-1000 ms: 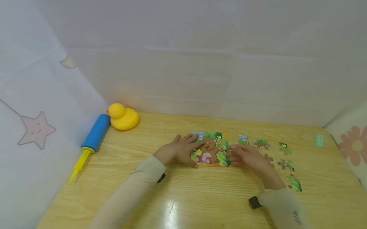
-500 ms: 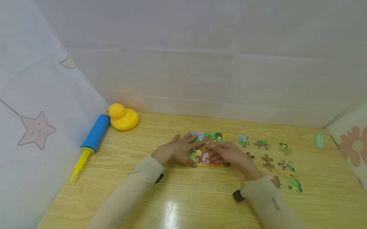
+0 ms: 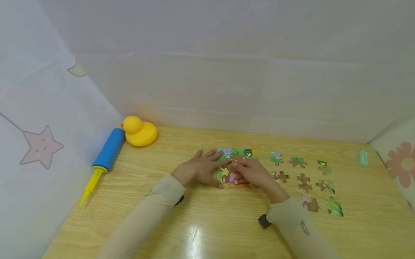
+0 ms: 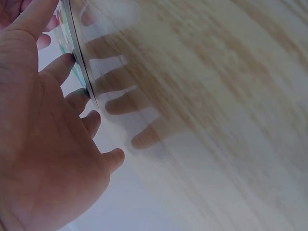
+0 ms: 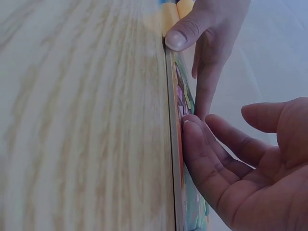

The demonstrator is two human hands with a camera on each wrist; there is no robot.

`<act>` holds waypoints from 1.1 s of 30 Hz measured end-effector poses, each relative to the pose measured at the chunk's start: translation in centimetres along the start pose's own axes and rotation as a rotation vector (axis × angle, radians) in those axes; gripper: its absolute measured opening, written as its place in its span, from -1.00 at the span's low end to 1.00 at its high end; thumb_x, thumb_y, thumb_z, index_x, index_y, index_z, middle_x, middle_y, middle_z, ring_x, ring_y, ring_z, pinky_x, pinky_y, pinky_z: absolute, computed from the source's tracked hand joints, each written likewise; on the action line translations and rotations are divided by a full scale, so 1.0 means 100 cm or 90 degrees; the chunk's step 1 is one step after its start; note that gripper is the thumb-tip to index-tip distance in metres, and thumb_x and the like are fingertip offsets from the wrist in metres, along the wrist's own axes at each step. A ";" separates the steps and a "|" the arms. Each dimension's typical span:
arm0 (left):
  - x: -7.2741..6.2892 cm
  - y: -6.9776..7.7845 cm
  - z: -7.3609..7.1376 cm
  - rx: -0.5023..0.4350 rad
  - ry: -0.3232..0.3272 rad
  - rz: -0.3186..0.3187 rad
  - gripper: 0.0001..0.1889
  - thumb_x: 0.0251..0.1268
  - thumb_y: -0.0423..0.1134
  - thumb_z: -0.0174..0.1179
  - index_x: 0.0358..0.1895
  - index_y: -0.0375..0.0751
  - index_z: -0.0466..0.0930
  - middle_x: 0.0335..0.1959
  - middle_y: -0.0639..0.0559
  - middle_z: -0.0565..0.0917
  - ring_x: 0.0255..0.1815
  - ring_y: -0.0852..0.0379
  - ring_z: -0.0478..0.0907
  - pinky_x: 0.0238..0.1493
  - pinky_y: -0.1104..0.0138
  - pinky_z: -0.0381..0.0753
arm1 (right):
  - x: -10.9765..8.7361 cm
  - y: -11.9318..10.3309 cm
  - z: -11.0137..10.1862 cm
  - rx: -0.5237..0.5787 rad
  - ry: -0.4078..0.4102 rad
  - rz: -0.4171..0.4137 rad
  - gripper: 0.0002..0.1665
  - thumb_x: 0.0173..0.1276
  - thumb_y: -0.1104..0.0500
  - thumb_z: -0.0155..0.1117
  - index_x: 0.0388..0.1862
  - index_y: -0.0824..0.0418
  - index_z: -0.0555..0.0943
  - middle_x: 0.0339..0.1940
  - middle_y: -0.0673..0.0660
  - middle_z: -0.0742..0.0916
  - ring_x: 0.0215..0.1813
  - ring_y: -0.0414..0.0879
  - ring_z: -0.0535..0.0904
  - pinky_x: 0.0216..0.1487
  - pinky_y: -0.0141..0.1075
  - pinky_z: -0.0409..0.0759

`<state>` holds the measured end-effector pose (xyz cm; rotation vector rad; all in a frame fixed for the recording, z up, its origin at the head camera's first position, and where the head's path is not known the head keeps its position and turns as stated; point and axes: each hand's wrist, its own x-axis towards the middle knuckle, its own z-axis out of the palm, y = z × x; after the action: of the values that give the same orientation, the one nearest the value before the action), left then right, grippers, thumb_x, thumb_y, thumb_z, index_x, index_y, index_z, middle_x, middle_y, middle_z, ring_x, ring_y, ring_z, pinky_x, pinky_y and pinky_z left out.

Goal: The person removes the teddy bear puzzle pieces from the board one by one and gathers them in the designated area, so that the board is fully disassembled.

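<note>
A flat puzzle board [image 3: 243, 152] with a brown bear picture lies on the wooden table. My left hand [image 3: 201, 169] rests at its left side, fingers spread, with some reaching over the picture. In the left wrist view its fingertips [image 4: 79, 98] touch the board's edge. Over the middle of the bear is my right hand [image 3: 256, 174], hiding part of the picture. The right wrist view shows its bent fingers [image 5: 199, 154] against the picture face, with the thumb held apart and nothing between. Loose jigsaw pieces lie to the right, among them a brown one [image 3: 304, 183].
Several more pieces, such as a green-leaf one [image 3: 335, 206], lie spread in rows. A yellow toy duck [image 3: 140, 131] and a blue hand pump [image 3: 109, 149] with a yellow nozzle stand at the back left. A small pale green block [image 3: 364, 158] lies at the far right.
My right hand has moved left from the board's right edge onto the middle of the picture. Pieces it covered before now show. The left hand stays nearly where it was.
</note>
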<state>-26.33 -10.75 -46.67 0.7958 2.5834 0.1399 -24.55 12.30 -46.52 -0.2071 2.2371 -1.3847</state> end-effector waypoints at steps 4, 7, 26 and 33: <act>-0.002 0.000 -0.001 -0.004 -0.005 0.002 0.01 0.22 0.50 0.13 0.65 0.36 -0.15 0.72 0.05 -0.25 0.73 -0.04 -0.41 0.61 -0.26 -0.35 | 0.001 0.000 0.001 -0.010 0.006 -0.004 -0.57 0.64 0.07 0.01 0.20 0.33 0.63 -0.07 0.25 0.75 -0.13 -0.03 0.72 -0.10 -0.23 0.76; -0.001 0.000 -0.001 -0.001 -0.007 0.002 0.01 0.22 0.51 0.11 0.65 0.37 -0.16 0.72 0.05 -0.26 0.73 -0.04 -0.41 0.61 -0.26 -0.35 | 0.003 0.002 0.002 -0.033 0.008 -0.030 -0.57 0.62 0.07 0.06 0.22 0.33 0.63 -0.07 0.26 0.77 -0.12 -0.02 0.73 -0.11 -0.24 0.76; 0.001 -0.002 0.002 -0.004 -0.002 -0.001 0.03 0.20 0.53 0.10 0.66 0.32 -0.13 0.72 0.08 -0.28 0.73 -0.02 -0.40 0.62 -0.25 -0.31 | 0.016 0.004 0.016 -0.034 0.047 -0.028 -0.60 0.46 0.23 0.28 0.25 0.23 0.63 0.15 0.25 0.72 -0.07 -0.07 0.72 -0.18 -0.28 0.74; 0.000 0.000 0.002 -0.012 -0.002 -0.002 0.02 0.20 0.51 0.13 0.66 0.30 -0.10 0.71 0.07 -0.27 0.73 -0.03 -0.40 0.62 -0.24 -0.31 | 0.014 0.002 0.017 0.018 0.029 -0.031 -0.58 0.47 0.30 0.24 0.28 0.29 0.59 0.15 0.31 0.71 -0.21 -0.07 0.74 -0.20 -0.28 0.76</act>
<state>-26.28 -10.75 -46.81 0.7846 2.5769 0.1609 -24.88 10.54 -47.80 -0.2239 2.2617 -1.4607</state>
